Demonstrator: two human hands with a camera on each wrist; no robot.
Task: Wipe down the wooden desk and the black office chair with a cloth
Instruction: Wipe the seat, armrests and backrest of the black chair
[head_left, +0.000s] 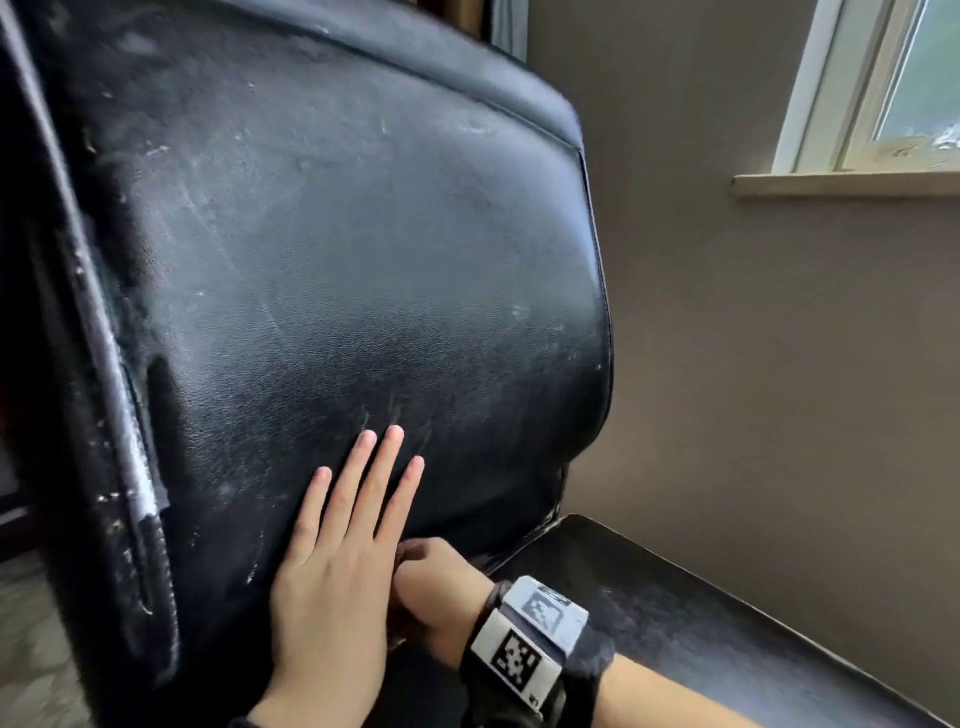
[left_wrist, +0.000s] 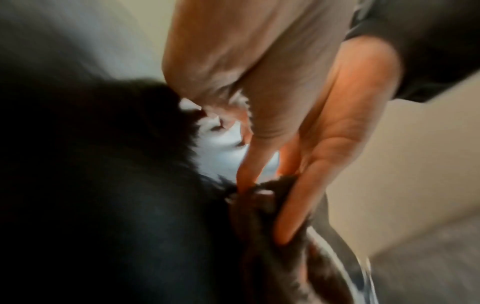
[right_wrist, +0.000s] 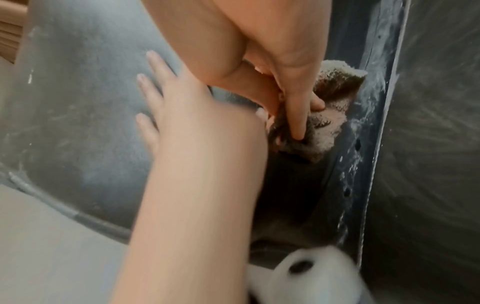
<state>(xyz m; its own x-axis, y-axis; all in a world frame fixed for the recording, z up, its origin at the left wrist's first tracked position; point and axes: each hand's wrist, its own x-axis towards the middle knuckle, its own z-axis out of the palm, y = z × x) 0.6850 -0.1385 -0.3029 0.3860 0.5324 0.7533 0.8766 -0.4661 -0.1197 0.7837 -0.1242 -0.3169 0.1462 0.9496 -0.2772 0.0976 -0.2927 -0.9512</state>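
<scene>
From the head view, my left hand (head_left: 337, 561) lies flat, fingers straight, on the dusty backrest of the black office chair (head_left: 332, 249), bracing it; if the chair tips or swivels, I judge my wipe would skid. My right hand (head_left: 431, 587) sits low at the seat crease.

The left wrist view is blurred; dark cloth (left_wrist: 259, 201) bunches at my fingertips.

In the right wrist view, my right grip pinches the cloth (right_wrist: 327, 115), wedged into the gritty crease (right_wrist: 363, 115); it could snag there.
</scene>
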